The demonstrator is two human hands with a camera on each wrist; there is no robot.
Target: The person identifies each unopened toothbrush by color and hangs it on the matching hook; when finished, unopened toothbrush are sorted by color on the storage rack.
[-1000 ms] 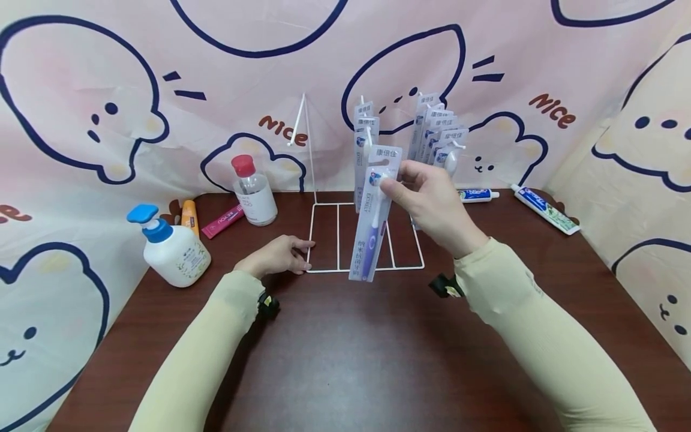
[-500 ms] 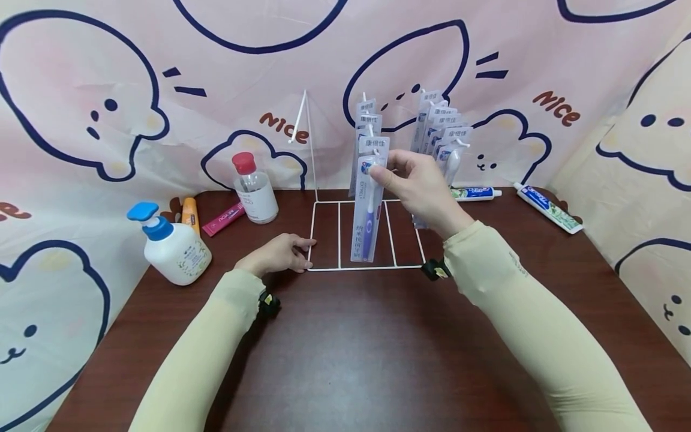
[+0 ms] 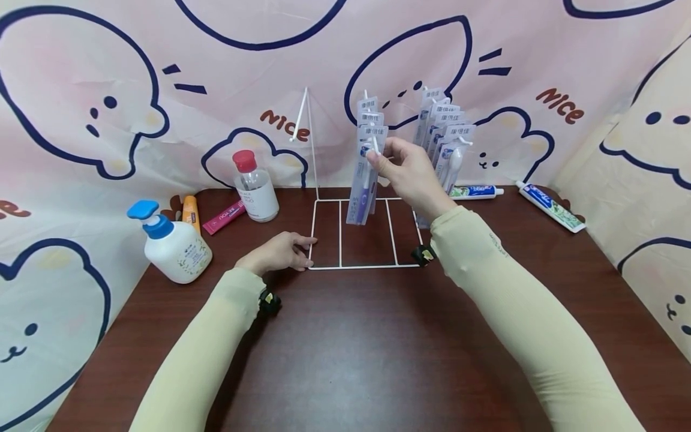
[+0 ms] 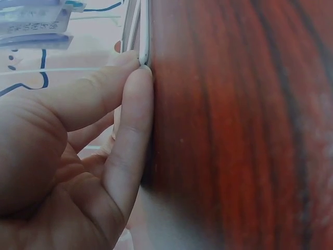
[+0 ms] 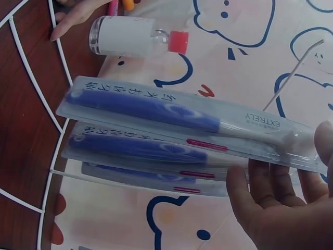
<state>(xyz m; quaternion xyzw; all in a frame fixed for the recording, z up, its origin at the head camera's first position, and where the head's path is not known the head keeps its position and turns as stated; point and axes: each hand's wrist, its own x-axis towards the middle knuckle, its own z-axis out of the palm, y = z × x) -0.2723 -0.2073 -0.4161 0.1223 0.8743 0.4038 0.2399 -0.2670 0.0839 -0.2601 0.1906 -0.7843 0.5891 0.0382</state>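
Note:
My right hand (image 3: 412,171) pinches the upper part of a packaged toothbrush (image 3: 363,201), thumb on its front. The pack has a purple-handled brush under clear plastic. Its top card overlaps the tip of the middle hook of a white wire display rack (image 3: 372,266), with two like packs behind it. In the right wrist view, the held toothbrush pack (image 5: 171,112) lies alongside those others, the fingers behind it. My left hand (image 3: 278,252) rests on the table at the rack's front left corner. In the left wrist view its fingertips (image 4: 139,78) pinch the wire there.
Several packed toothbrushes (image 3: 456,141) hang from the right hook; the left hook (image 3: 299,123) is bare. A pump bottle (image 3: 177,252), an orange tube (image 3: 190,213), a pink tube (image 3: 224,217) and a red-capped bottle (image 3: 258,195) stand or lie left. Toothpaste tubes (image 3: 550,207) lie right.
My right hand has carried the toothbrush pack back and up, bringing it from in front of the middle hook in against the packs behind. The left hand has stayed at the rack's corner.

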